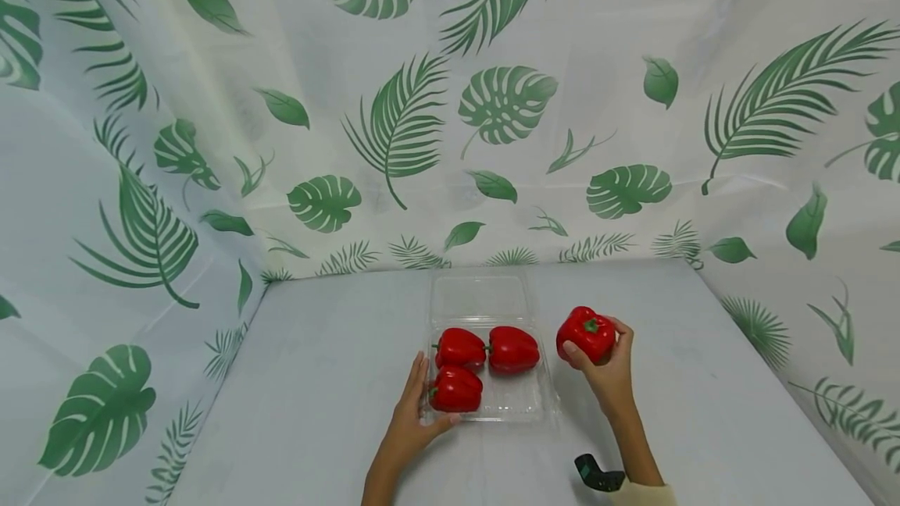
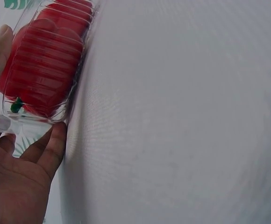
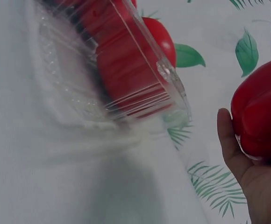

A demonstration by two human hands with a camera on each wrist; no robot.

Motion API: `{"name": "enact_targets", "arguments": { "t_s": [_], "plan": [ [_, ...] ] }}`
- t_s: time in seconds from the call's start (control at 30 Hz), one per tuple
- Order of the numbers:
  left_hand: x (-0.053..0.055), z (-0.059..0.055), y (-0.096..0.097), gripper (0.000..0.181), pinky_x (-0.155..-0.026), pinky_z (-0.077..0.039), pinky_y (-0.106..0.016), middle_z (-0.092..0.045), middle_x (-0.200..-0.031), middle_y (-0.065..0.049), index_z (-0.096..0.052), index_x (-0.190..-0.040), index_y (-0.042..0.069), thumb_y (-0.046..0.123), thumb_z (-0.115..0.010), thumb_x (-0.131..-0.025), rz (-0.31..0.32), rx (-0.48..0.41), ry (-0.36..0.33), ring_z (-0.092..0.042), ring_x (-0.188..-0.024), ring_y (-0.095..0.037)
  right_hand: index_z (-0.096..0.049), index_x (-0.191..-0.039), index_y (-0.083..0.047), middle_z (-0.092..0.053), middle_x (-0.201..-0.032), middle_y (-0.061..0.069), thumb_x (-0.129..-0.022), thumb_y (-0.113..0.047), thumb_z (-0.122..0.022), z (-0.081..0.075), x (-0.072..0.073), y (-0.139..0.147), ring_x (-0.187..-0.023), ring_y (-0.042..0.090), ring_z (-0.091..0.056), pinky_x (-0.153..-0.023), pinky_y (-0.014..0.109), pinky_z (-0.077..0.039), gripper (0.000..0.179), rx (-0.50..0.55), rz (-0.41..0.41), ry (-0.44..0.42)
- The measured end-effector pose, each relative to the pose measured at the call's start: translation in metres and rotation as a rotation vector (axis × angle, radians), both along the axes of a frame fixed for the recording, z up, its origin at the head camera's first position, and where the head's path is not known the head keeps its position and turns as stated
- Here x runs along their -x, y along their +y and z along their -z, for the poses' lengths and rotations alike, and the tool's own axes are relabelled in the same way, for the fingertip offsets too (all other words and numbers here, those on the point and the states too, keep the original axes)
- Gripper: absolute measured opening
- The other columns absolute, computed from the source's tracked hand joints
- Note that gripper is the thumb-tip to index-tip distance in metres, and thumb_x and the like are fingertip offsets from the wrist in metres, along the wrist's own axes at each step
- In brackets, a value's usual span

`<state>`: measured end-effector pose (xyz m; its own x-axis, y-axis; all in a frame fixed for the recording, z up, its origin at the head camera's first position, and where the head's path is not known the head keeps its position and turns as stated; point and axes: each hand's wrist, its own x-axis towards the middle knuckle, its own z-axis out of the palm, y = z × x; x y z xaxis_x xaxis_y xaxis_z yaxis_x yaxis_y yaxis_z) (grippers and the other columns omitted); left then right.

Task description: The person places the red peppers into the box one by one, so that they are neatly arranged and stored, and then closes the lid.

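A clear plastic clamshell container (image 1: 515, 398) lies with its lid (image 1: 480, 297) folded back. Inside are three red bell peppers: one at back left (image 1: 461, 348), another at back right (image 1: 514, 351), the third at front left (image 1: 457, 390). The front right part of the tray holds none. My left hand (image 1: 413, 422) rests against the container's front left corner, fingers straight along the left side, thumb at the front edge. My right hand (image 1: 612, 375) grips another red bell pepper (image 1: 585, 333), right of the container; in the right wrist view that pepper (image 3: 262, 109) is partly cut off.
The container stands on a pale grey table (image 1: 337, 350). White sheets with green leaf prints (image 1: 394, 131) hang behind and on both sides. A black device (image 1: 598, 473) is at my right wrist, beside a cream sleeve (image 1: 643, 493).
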<state>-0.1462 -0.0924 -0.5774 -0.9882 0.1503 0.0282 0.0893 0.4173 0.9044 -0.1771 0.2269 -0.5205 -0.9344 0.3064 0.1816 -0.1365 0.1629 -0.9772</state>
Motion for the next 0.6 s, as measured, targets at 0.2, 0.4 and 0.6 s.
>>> {"name": "enact_targets", "arguments": {
  "t_s": [0.2,0.4,0.6],
  "plan": [
    [-0.0001,-0.0003,0.0002,0.105,-0.112,-0.035,-0.055,-0.009,-0.165,0.008,-0.017,-0.157,0.028,0.053,-0.078,-0.076,-0.005,0.015,0.004,-0.018,-0.151,-0.03,-0.02,-0.144,-0.012,-0.035,-0.132,-0.016,-0.085,-0.007,-0.073,0.002,-0.0009,-0.0011,-0.122,0.0,-0.037,-0.08,0.003,-0.049,0.08,0.02,0.011,-0.023],
    [0.0,0.0006,0.0001,0.105,-0.112,-0.035,-0.056,-0.008,-0.165,0.008,-0.016,-0.157,0.028,0.053,-0.078,-0.076,0.0,0.019,0.014,-0.02,-0.15,-0.031,-0.018,-0.151,-0.022,-0.036,-0.136,-0.014,-0.093,-0.013,-0.064,0.0031,-0.0004,0.001,-0.125,0.005,-0.038,-0.081,0.008,-0.052,0.075,0.074,-0.069,-0.002],
    [0.0004,0.0005,-0.0002,0.105,-0.112,-0.035,-0.055,-0.007,-0.165,0.009,-0.016,-0.157,0.029,0.054,-0.078,-0.076,-0.003,0.024,0.011,-0.02,-0.151,-0.03,-0.014,-0.15,-0.025,-0.037,-0.138,-0.01,-0.101,-0.016,-0.051,-0.0001,-0.0024,0.001,-0.126,0.009,-0.039,-0.086,0.015,-0.055,0.062,0.21,-0.211,0.0]
  ]
}}
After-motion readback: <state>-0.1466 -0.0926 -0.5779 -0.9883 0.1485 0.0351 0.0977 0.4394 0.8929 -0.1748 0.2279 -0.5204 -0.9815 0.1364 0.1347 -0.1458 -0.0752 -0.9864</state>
